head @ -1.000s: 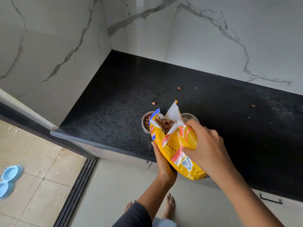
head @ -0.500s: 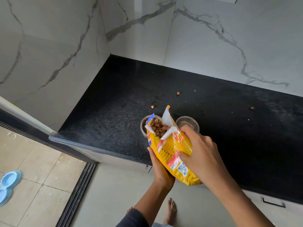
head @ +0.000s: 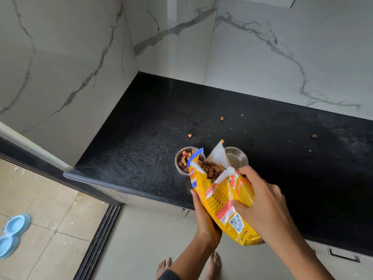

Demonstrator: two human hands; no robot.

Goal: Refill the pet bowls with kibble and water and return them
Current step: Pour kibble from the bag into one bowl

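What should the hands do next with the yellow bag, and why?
Probably tip the yellow bag back upright and set it down. The left bowl already holds a heap of kibble, while the right bowl looks empty, likely meant for water. Both the left hand and the right hand grip the bag.

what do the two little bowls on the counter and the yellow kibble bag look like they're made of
Left bowl and right bowl: probably stainless steel, silvery with shiny reflective walls. Kibble bag: looks like thin glossy printed plastic film, crinkled, white inside at the torn mouth; exact laminate unclear.
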